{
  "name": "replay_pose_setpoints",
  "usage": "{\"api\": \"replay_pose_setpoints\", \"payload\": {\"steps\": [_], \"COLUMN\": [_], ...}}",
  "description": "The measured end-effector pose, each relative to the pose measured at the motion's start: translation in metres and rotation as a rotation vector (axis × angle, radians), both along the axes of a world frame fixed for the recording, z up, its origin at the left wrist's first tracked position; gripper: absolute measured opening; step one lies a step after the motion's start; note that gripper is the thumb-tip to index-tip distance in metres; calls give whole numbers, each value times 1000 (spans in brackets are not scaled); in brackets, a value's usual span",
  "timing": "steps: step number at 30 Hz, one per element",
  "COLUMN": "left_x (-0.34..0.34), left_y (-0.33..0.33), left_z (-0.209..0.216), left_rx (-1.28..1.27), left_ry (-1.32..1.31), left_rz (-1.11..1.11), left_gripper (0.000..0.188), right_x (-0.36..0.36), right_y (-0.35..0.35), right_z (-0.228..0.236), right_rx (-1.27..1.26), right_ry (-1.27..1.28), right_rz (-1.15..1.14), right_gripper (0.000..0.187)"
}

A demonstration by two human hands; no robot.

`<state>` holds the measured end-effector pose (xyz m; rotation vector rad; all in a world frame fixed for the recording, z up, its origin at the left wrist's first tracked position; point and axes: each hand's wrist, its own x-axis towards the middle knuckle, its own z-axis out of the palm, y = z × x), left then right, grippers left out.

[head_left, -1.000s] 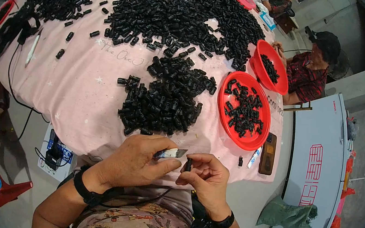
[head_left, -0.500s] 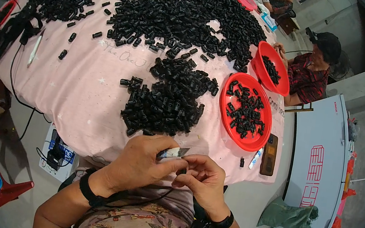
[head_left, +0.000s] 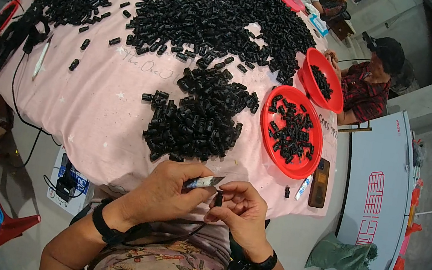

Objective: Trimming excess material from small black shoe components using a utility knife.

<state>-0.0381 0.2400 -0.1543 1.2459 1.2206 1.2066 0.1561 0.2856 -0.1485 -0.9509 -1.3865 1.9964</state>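
My left hand [head_left: 157, 196] is closed round a small knife [head_left: 201, 182] with a white wrapped handle, its short pointed blade slanting up to the right. Between the thumb and fingers of my right hand [head_left: 245, 212] a small black plastic piece [head_left: 218, 198] is pinched upright, just beside the blade tip. Whether blade and piece touch, I cannot tell. Just beyond my hands lies a heap of similar black pieces [head_left: 196, 118] on the pink cloth. To its right, a red basin [head_left: 305, 172] holds more of them.
A second red basin [head_left: 335, 103] leans near a co-worker [head_left: 370, 82] at the right. A phone [head_left: 319, 184] and a lone black piece [head_left: 287, 192] lie by the table's right edge. A far larger heap [head_left: 227, 18] spreads across the back of the pink-covered table [head_left: 104, 103].
The knife blade has tilted upward a little. My right fingers have shifted, and the black piece between them now shows more fully and upright.
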Motion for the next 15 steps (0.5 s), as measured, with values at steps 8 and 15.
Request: {"api": "replay_pose_setpoints", "payload": {"steps": [8, 15], "left_x": [-3, -14], "left_y": [0, 4], "left_z": [-7, 0], "left_rx": [99, -24], "left_ry": [88, 139], "left_rz": [-38, 165], "left_gripper": [5, 6], "right_x": [-2, 9], "right_y": [-1, 7], "right_z": [4, -1], "right_rx": [-30, 159], "right_ry": [-13, -75], "right_rz": [8, -4], "right_gripper": [44, 35]}}
